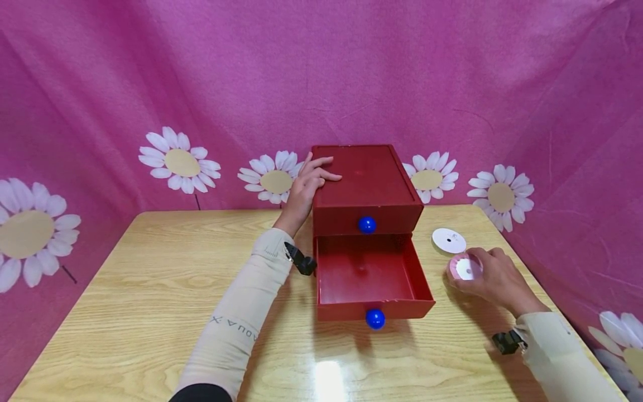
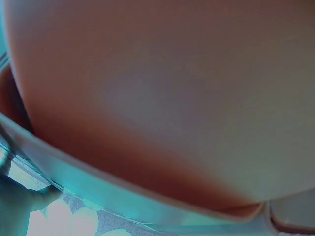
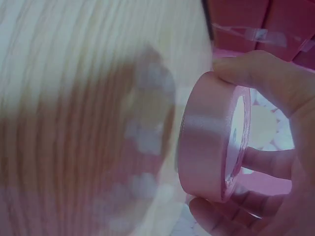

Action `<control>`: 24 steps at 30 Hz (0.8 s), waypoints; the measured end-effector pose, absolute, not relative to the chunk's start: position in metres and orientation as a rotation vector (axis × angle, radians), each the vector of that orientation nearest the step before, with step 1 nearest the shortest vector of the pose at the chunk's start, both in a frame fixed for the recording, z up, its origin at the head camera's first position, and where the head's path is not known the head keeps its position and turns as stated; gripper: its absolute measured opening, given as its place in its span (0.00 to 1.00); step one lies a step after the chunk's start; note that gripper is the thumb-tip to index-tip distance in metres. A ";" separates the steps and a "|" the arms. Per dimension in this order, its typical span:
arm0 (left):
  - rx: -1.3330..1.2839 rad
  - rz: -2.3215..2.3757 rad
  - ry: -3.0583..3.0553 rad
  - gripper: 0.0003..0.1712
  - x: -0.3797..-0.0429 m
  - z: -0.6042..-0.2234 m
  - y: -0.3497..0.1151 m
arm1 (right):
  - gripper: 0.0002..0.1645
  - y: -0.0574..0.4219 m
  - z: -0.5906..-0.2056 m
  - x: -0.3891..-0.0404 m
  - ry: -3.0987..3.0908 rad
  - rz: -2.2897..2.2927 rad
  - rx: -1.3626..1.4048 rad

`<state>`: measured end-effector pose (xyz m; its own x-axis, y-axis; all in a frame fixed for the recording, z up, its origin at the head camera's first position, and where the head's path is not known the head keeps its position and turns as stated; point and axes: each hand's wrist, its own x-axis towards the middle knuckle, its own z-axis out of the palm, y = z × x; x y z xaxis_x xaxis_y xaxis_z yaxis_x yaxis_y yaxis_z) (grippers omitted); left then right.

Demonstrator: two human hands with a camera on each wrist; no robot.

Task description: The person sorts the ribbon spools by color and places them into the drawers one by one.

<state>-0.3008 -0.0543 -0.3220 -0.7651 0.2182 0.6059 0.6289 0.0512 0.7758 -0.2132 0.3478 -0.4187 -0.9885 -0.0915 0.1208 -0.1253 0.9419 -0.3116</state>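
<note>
Spool (image 3: 203,140) in right hand (image 1: 498,279), perhaps aloft

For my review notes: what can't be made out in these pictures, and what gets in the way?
Inside of the upper drawer: head view, hidden by its closed front and the cabinet top.
Marking on the white disc: head view, too small to read.
Right side of the pink ribbon roll: head view, covered by the right hand.
Most of the left hand: left wrist view, cut off by the picture's edge.

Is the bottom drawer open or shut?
Open. The bottom drawer sticks out past the top drawer, with its red inside showing.
</note>
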 end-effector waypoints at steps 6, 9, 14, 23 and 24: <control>-0.855 -1.756 -2.010 0.21 -0.301 -0.322 -0.054 | 0.45 0.338 -0.409 -0.212 -2.854 0.464 0.260; -0.866 -1.750 -2.000 0.21 -0.306 -0.326 -0.054 | 0.42 0.333 -0.403 -0.210 -2.775 0.452 0.301; -0.860 -1.750 -1.977 0.21 -0.327 -0.343 -0.054 | 0.41 0.322 -0.393 -0.206 -2.703 0.471 0.342; -0.853 -1.715 -1.973 0.23 -0.336 -0.352 -0.053 | 0.41 0.307 -0.376 -0.199 -2.612 0.460 0.386; -0.853 -1.712 -1.973 0.23 -0.336 -0.352 -0.052 | 0.42 0.305 -0.373 -0.197 -2.606 0.462 0.385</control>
